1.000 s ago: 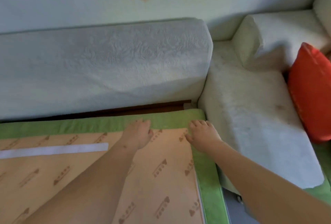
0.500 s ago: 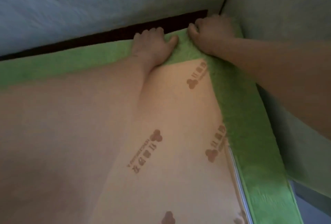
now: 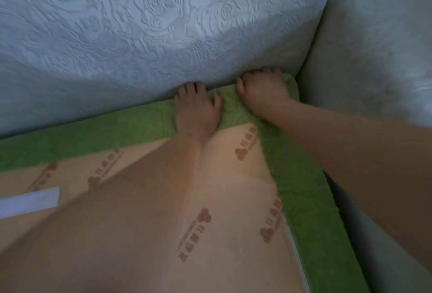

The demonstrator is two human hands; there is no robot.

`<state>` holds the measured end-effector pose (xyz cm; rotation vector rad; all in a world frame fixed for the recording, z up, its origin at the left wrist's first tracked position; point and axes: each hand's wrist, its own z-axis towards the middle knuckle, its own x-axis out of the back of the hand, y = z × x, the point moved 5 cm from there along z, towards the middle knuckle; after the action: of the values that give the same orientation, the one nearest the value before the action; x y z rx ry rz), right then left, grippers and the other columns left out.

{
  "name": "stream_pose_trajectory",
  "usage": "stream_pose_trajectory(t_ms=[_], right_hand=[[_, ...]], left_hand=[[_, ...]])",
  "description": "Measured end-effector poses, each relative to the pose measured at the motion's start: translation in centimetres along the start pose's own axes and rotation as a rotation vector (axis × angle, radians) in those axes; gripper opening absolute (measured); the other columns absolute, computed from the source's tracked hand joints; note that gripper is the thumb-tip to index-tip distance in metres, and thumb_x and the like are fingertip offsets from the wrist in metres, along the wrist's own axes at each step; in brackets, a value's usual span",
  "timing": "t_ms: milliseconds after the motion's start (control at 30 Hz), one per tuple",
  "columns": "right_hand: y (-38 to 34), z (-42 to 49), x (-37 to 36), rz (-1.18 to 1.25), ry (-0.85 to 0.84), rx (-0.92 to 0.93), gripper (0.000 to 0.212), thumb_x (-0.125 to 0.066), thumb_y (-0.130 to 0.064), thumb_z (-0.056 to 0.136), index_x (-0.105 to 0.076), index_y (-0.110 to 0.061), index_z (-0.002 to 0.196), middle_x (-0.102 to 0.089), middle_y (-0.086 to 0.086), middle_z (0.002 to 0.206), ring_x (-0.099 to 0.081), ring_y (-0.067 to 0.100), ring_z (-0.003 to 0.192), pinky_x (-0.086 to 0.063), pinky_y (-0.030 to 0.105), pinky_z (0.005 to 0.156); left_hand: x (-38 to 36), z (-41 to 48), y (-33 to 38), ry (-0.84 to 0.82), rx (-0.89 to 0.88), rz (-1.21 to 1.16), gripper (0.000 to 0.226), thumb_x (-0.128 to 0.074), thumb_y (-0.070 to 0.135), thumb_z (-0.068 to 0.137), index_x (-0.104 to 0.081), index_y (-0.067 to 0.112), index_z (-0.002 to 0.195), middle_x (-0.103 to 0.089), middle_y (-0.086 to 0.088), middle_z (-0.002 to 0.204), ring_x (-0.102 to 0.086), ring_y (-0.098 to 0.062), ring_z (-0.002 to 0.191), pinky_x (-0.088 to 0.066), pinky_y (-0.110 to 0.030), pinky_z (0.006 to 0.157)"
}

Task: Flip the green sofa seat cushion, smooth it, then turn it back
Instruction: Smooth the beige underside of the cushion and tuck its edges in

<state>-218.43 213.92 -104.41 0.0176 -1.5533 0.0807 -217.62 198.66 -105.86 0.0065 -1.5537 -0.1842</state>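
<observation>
Green seat cushion (image 3: 145,126) lies on the sofa underside up: tan printed backing (image 3: 229,187) faces the camera, green pile shows only as a border along the back and right edges. Its far right corner is tucked into the sofa's back-right corner, against the white embossed back cushion (image 3: 152,30) and the pale side cushion (image 3: 374,47). White strip (image 3: 28,201) on the backing at the left.

Left hand (image 3: 198,112) flat on the green back border, fingers together, tips at the seam under the back cushion, thumb out. Right hand (image 3: 261,91) on the cushion's far right corner, fingers curled over the back edge; can't tell if they pinch fabric.
</observation>
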Motion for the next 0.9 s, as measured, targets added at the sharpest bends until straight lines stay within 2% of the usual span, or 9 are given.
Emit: stream_pose_trajectory(t_ms=[67, 133, 200, 267, 333, 433, 667, 900], right_hand=[[0.2, -0.9, -0.9, -0.001, 0.128, -0.073, 0.043, -0.038, -0.034, 0.095, -0.067, -0.005, 0.085, -0.068, 0.021, 0.084, -0.059, 0.036, 0.079, -0.042, 0.042, 0.074], [0.4, -1.3, -1.6, 0.029, 0.218, -0.149, 0.032, -0.047, -0.032, 0.093, -0.064, -0.005, 0.089, -0.064, 0.020, 0.087, -0.057, 0.035, 0.083, -0.041, 0.043, 0.075], [0.5, -2.2, -1.4, 0.051, 0.288, -0.222, 0.033, -0.048, -0.032, 0.091, -0.061, -0.003, 0.098, -0.061, 0.022, 0.099, -0.056, 0.037, 0.094, -0.041, 0.046, 0.090], [0.7, -2.3, -2.4, 0.055, 0.318, -0.277, 0.037, -0.048, -0.033, 0.092, -0.059, -0.001, 0.107, -0.059, 0.022, 0.105, -0.054, 0.038, 0.101, -0.034, 0.050, 0.110], [0.6, -2.4, -3.3, 0.010, 0.297, -0.313, 0.040, -0.045, -0.037, 0.093, -0.058, -0.002, 0.111, -0.057, 0.021, 0.108, -0.054, 0.038, 0.104, -0.025, 0.054, 0.118], [0.7, -2.0, -4.4, -0.004, 0.288, -0.340, 0.043, -0.044, -0.038, 0.093, -0.056, -0.002, 0.113, -0.057, 0.021, 0.113, -0.052, 0.038, 0.109, -0.024, 0.056, 0.117], [0.7, -2.6, -5.2, 0.038, 0.395, -0.343, 0.034, -0.051, -0.033, 0.088, -0.056, -0.003, 0.104, -0.056, 0.022, 0.108, -0.048, 0.036, 0.105, -0.029, 0.055, 0.113], [0.7, -2.6, -6.3, 0.062, 0.439, -0.324, 0.033, -0.052, -0.032, 0.086, -0.057, -0.005, 0.104, -0.056, 0.020, 0.106, -0.049, 0.036, 0.104, -0.029, 0.055, 0.113]], left_hand=[[-0.8, -0.9, 0.1, 0.061, 0.019, -0.010, 0.052, -0.033, 0.044, 0.091, -0.060, 0.003, 0.110, -0.058, -0.022, 0.111, -0.053, -0.036, 0.105, -0.039, -0.046, 0.092], [-1.2, -0.7, 0.2, 0.085, 0.038, -0.036, 0.046, -0.040, 0.042, 0.091, -0.061, 0.005, 0.110, -0.058, -0.020, 0.109, -0.053, -0.036, 0.104, -0.040, -0.046, 0.093], [-0.9, -1.0, 0.5, 0.117, 0.046, -0.058, 0.043, -0.044, 0.039, 0.089, -0.062, 0.006, 0.110, -0.058, -0.018, 0.108, -0.053, -0.035, 0.104, -0.040, -0.045, 0.095], [-1.6, -1.0, 0.4, 0.134, 0.035, -0.059, 0.039, -0.047, 0.035, 0.088, -0.063, 0.006, 0.109, -0.059, -0.017, 0.106, -0.053, -0.034, 0.101, -0.039, -0.045, 0.095], [-2.3, -1.1, 0.2, 0.173, 0.024, -0.061, 0.036, -0.051, 0.031, 0.085, -0.064, 0.005, 0.107, -0.059, -0.017, 0.103, -0.053, -0.034, 0.098, -0.040, -0.045, 0.094], [-3.0, -0.8, 0.1, 0.204, 0.022, -0.055, 0.036, -0.052, 0.029, 0.082, -0.065, 0.004, 0.106, -0.060, -0.017, 0.101, -0.053, -0.034, 0.097, -0.041, -0.046, 0.096], [-3.6, -1.0, 0.2, 0.208, 0.013, -0.005, 0.030, -0.055, 0.029, 0.078, -0.061, 0.007, 0.097, -0.054, -0.017, 0.095, -0.047, -0.033, 0.091, -0.039, -0.048, 0.093], [-4.2, -1.0, 0.1, 0.230, 0.006, 0.010, 0.030, -0.055, 0.030, 0.077, -0.060, 0.008, 0.098, -0.053, -0.016, 0.093, -0.045, -0.032, 0.090, -0.038, -0.047, 0.090]])
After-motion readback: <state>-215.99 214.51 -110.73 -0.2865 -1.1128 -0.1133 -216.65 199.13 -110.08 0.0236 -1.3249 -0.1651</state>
